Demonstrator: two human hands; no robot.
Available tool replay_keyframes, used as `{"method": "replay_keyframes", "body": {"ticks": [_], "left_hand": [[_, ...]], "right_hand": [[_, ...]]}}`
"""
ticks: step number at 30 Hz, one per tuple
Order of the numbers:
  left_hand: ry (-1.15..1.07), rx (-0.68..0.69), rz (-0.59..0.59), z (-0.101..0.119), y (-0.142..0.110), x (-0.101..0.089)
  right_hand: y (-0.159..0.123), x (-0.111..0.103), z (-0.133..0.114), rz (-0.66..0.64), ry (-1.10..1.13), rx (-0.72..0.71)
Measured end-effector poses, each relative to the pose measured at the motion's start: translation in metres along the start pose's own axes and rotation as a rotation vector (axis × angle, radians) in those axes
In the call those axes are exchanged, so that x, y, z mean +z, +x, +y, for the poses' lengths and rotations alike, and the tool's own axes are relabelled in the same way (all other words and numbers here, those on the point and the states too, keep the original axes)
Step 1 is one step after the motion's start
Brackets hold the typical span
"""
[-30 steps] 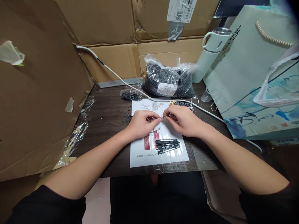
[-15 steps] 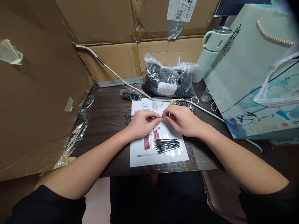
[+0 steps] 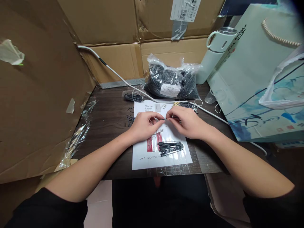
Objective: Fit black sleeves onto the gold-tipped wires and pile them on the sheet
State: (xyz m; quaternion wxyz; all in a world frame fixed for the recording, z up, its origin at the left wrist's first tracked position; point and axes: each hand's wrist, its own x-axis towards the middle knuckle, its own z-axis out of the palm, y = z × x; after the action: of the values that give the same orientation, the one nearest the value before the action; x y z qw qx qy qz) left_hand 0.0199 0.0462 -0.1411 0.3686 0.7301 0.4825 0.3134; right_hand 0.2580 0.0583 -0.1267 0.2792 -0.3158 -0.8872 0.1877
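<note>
Both hands meet over the upper half of a printed sheet (image 3: 152, 158) lying on the dark tabletop (image 3: 109, 126): the left hand (image 3: 143, 125) and the right hand (image 3: 187, 122) each pinch, thumb against forefinger, one end of a thin black piece (image 3: 165, 119) held between them, too small to tell more about. At 6 o'clock from the hands, a neat bundle of thin black sticks (image 3: 170, 147) lies on the sheet, which looks like the finished pile, modest so far. At 12 o'clock a clear bag of black parts (image 3: 171, 80) sits bulging and full, so by my judgement most of the work is left. A smaller heap with gold-coloured ends (image 3: 186, 106) lies at 1 o'clock, and loose short black bits (image 3: 129, 118) are scattered at 9 o'clock. The sheet's lower edge reads "DRS-206DC-", the rest hidden by the bundle; its top text and the bag's white label are too small to read. A shipping label with a QR code (image 3: 185, 9) hangs on the cardboard boxes (image 3: 114, 22) behind.
</note>
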Motion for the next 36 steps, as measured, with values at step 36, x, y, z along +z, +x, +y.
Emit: {"method": "replay_keyframes", "body": {"ticks": [36], "left_hand": [[0.394,0.169,-0.402,-0.005,0.020,-0.087]], "right_hand": [[-0.002,0.004,0.003,-0.133,-0.049,0.064]]}}
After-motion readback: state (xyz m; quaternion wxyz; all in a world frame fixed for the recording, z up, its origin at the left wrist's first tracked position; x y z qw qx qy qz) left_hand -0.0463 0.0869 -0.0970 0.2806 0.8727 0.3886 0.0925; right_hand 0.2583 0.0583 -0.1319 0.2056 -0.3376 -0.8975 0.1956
